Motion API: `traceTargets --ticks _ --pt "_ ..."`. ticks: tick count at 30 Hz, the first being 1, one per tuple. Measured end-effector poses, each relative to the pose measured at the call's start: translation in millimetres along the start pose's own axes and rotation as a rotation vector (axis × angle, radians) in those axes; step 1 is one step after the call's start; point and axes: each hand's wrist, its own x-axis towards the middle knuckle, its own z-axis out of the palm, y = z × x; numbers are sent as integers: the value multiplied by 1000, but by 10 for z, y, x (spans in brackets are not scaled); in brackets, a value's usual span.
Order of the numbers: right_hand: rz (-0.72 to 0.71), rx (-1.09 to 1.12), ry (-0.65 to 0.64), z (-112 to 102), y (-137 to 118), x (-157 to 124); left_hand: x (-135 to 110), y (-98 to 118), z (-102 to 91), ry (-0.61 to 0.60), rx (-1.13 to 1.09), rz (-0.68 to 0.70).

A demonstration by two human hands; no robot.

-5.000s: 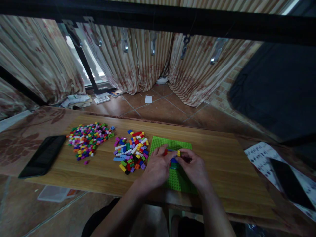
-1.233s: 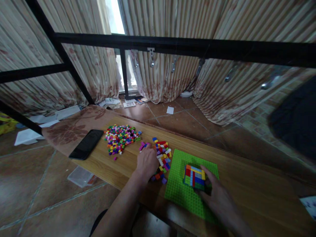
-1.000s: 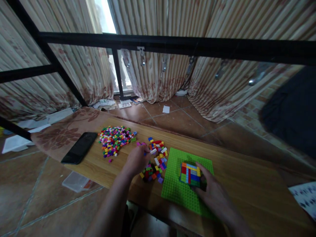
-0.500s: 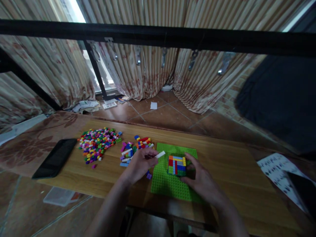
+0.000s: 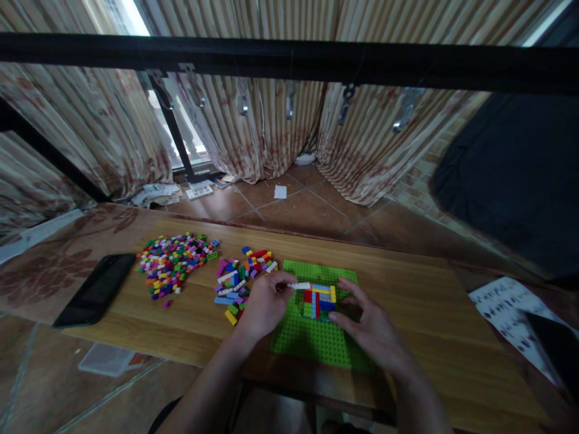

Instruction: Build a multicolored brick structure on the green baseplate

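Note:
A long white toy brick [image 5: 300, 286] is pinched between the thumb and fingers of my left hand [image 5: 268, 301]. Its free end reaches over the left back corner of a small block of coloured bricks [image 5: 322, 303], and I cannot tell whether they touch. That block, in red, yellow, blue and light blue, sits on a green studded baseplate [image 5: 316, 340]. Around the block's right side curves my right hand [image 5: 364, 316], thumb and fingers apart, the thumb tip close to its front right corner. Whether those fingertips press on the block is unclear.
Left of the baseplate lies a pile of longer bricks [image 5: 233, 283], and beyond it a heap of small bricks [image 5: 174, 262]. A black phone [image 5: 97, 289] rests at the table's left end. Printed sheets [image 5: 511, 316] lie on the right. A dark metal bar [image 5: 289, 57] crosses above.
My left hand has moved right, bringing the white brick from beside the coloured block to over its back left corner. My right hand stays around the block's right side.

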Motion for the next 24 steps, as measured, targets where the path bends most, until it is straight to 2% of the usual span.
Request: traceTargets --ticks 11,17,24 --pt "-42 3 57 33 -17 42 45 87 173 51 210 116" --pt "-43 -2 56 51 -37 67 91 64 272 28 232 142" --pt "-47 9 65 74 -38 92 103 17 280 26 217 186"
